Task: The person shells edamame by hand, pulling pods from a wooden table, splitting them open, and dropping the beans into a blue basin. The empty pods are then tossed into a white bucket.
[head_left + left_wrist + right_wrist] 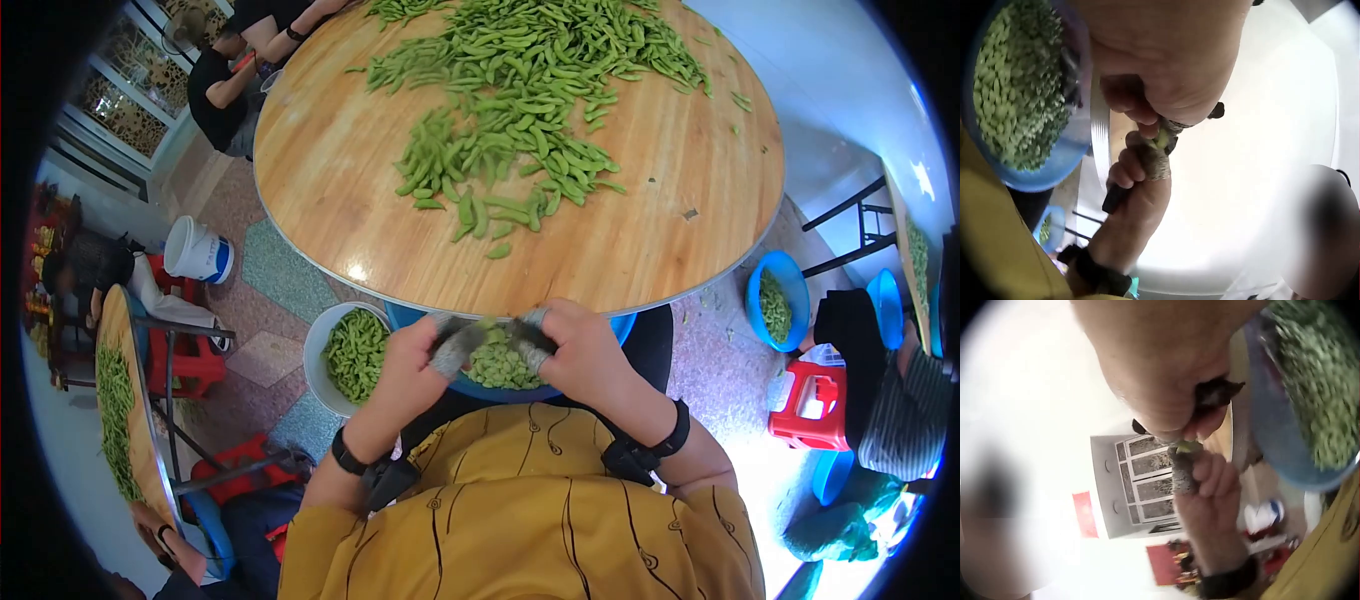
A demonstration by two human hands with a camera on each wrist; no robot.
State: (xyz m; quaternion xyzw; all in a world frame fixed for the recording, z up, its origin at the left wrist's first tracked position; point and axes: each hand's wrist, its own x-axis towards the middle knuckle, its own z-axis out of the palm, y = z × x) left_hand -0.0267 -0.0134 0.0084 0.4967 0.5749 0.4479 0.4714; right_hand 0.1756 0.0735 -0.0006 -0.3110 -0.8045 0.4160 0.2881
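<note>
Both hands meet just in front of the table's near edge, above a blue basin (1038, 182) of shelled green beans (500, 368). Between their fingertips is a small green edamame pod (1162, 139), mostly hidden by the fingers. My left hand (412, 365) pinches it from one side and my right hand (580, 350) from the other. Both thumbs wear grey wrapping, seen on the left thumb (1184, 475) in the right wrist view. Something dark lies within the curled fingers of the right hand. A large heap of edamame pods (540, 60) covers the far part of the round wooden table (340, 180).
Left of the basin stands a white bucket (314, 345) full of green pods. Farther left is a white pail (200, 250). Red stools (808, 405) and another blue basin (806, 290) stand on the right. Other people sit at tables around the room.
</note>
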